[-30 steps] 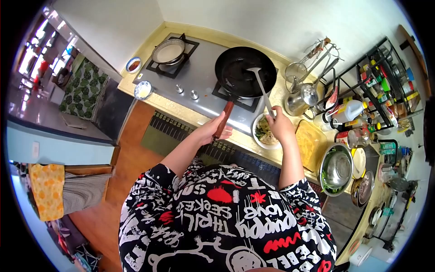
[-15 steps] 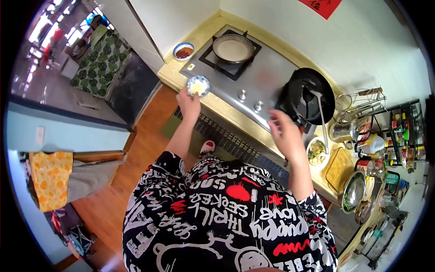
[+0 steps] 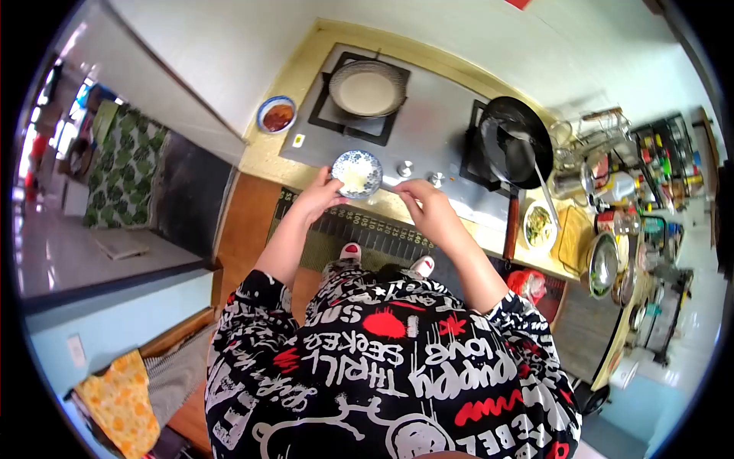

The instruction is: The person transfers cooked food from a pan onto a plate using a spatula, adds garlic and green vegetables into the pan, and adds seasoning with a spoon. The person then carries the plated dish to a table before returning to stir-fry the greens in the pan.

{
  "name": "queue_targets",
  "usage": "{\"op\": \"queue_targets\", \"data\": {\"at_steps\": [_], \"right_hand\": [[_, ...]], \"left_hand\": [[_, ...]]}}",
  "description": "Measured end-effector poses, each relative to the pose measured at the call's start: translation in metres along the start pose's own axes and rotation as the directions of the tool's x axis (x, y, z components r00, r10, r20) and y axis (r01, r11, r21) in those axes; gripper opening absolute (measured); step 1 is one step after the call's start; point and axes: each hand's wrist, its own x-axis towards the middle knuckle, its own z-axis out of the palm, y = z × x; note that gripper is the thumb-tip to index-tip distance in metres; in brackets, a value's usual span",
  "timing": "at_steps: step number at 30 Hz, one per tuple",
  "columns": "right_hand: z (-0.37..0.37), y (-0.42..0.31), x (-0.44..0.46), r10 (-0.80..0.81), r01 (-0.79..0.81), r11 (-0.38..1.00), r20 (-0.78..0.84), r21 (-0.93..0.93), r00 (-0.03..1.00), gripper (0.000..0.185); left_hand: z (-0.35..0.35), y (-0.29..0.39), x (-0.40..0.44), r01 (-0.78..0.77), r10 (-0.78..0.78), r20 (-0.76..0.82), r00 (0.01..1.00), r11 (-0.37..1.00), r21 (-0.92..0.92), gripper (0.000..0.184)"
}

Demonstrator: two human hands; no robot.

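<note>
On the stove [image 3: 447, 121], the wok [image 3: 514, 143] sits right of a bowl [image 3: 368, 89], while at its front edge the left hand [image 3: 324, 194] grips a small patterned dish [image 3: 357, 174] and the right hand [image 3: 423, 200] pinches something thin, too small to identify, beside it.

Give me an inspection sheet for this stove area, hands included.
Surface: steel stove, pale dish at left, wok at right.
Job's things: small patterned bowl, pale contents.
Clutter: spatula resting in wok; sauce bowl, food plate and cutting board on the counter.
Hands: left hand holds the patterned bowl; right hand beside it, grip unclear.
Cables: nothing seen.
Surroundings: orange cloth at left, crowded rack at right.
</note>
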Motion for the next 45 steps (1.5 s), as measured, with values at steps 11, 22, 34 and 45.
{"op": "queue_targets", "data": {"at_steps": [11, 22, 34, 45], "right_hand": [[-0.083, 0.050, 0.010, -0.183, 0.066, 0.936, -0.314, -0.347, 0.932, 0.029], [-0.237, 0.162, 0.035, -0.347, 0.246, 0.888, -0.213, -0.389, 0.913, 0.018], [-0.285, 0.222, 0.019, -0.005, 0.071, 0.859, 0.130, -0.506, 0.991, 0.031], [-0.302, 0.091, -0.054, 0.066, -0.004, 0.991, -0.465, 0.133, 0.883, 0.023]], "left_hand": [[0.214, 0.059, 0.005, -0.140, 0.138, 0.444, 0.885, 0.990, -0.030, 0.084], [0.367, 0.106, 0.113, -0.899, 0.676, 0.596, 0.434, 0.283, 0.334, 0.062], [0.409, 0.129, 0.118, -0.758, 0.699, 0.645, 0.307, -0.230, 0.610, 0.059], [0.380, 0.130, 0.075, -0.333, 0.303, 0.422, 0.855, 0.943, -0.001, 0.076]]}}
